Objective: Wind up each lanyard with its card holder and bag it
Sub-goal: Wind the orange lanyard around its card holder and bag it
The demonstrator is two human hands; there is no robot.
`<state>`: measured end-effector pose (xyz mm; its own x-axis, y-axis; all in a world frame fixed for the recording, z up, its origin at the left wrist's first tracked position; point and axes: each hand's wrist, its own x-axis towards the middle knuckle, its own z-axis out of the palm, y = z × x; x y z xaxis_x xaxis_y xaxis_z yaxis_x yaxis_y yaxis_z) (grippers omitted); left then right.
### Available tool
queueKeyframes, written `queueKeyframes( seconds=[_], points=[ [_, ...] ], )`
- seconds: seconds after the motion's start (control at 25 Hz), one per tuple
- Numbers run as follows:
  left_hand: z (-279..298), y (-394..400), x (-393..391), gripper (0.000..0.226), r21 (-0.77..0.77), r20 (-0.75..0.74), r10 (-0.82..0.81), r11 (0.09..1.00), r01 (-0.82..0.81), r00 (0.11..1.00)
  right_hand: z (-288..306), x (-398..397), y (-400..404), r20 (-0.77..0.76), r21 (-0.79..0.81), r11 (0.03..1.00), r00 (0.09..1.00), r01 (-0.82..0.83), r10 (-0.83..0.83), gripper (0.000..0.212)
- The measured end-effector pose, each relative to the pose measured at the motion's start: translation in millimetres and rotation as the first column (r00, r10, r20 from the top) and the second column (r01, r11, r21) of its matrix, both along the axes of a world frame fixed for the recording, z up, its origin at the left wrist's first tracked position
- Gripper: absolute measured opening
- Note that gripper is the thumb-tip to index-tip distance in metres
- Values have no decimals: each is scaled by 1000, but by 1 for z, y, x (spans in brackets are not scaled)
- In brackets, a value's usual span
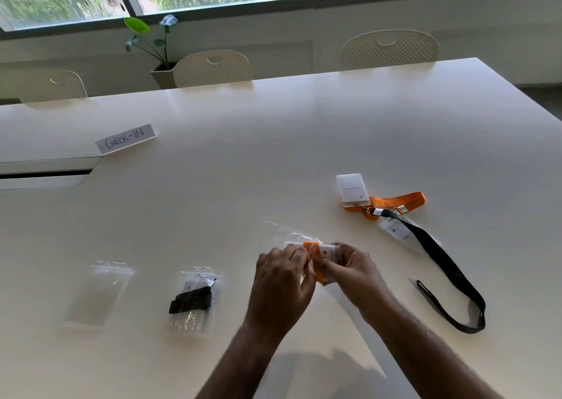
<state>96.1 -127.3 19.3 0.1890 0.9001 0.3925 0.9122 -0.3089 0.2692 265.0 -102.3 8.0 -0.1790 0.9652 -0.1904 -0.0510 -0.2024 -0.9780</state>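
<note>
Near the front middle of the white bench (273, 155), both hands meet over an orange lanyard bundle (313, 251), wound around its white card holder (330, 252). The left hand (281, 280) has its fingers curled in at the bundle's left end, where the edge of a clear bag (292, 231) shows just behind it; the right hand (354, 269) pinches the card holder from the right. How far the bundle sits inside the bag cannot be told, since the fingers cover the mouth.

The step in hand looks like feeding the wound bundle into the bag. To do it well, I would keep the right-hand pinch firm so the turns of strap do not spring loose, hold the bag mouth spread with the left fingers, and slide the bundle in narrow end first, letting go only once the strap is fully past the opening.

Left of the hands lie a bagged black lanyard (191, 300) and, further left, an empty bag (100, 292). To the right, well apart from the hands, a second orange lanyard (398, 199) with its card holder and a loose black lanyard (450, 274) lie unwound, their clips close together. A "CHECK-IN" sign (125, 139) stands at the far left.
</note>
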Motion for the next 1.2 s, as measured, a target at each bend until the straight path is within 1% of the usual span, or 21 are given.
queueKeyframes(
  seconds=[0.08,0.16,0.28,0.52,0.68,0.8,0.88,1.0,1.04,1.12,1.2],
  points=[
    [-1,-3,3,17,-14,3,-8,1000,8,1000,1,1,1,-70,-15,999,997,37,-38,31],
    [-1,-4,6,20,-8,-1,5,1000,-5,1000,0,1,0,-113,-25,996,990,81,-83,30],
    [0,-4,8,19,1,0,4,1000,-4,1000,-2,-1,-1,-117,-29,991,984,129,-131,32],
    [3,-3,10,18,30,-1,-6,1000,7,1000,3,3,1,-100,-39,998,994,43,-47,39],
    [1,-7,12,17,13,-6,-12,1000,12,1000,1,5,1,-146,-68,992,982,109,-118,41],
    [0,-9,13,13,2,-1,-26,1000,26,1000,0,3,-2,-151,-51,990,979,130,-136,41],
    [2,-8,12,14,10,7,-33,999,33,999,0,1,-3,-131,-28,996,988,81,-84,41],
    [2,-9,9,18,14,-17,-32,999,32,999,0,3,-1,-70,-4,999,997,-40,39,36],
    [1,-10,9,16,15,-22,-28,999,29,999,1,4,-1,-68,0,999,996,-49,49,35],
    [-2,-12,9,12,19,-31,-15,1000,16,999,2,5,0,-104,9,1000,994,-11,12,37],
    [-5,-13,10,13,18,-35,-12,1000,13,999,1,4,0,-157,14,998,986,57,-54,38]
  ],
)
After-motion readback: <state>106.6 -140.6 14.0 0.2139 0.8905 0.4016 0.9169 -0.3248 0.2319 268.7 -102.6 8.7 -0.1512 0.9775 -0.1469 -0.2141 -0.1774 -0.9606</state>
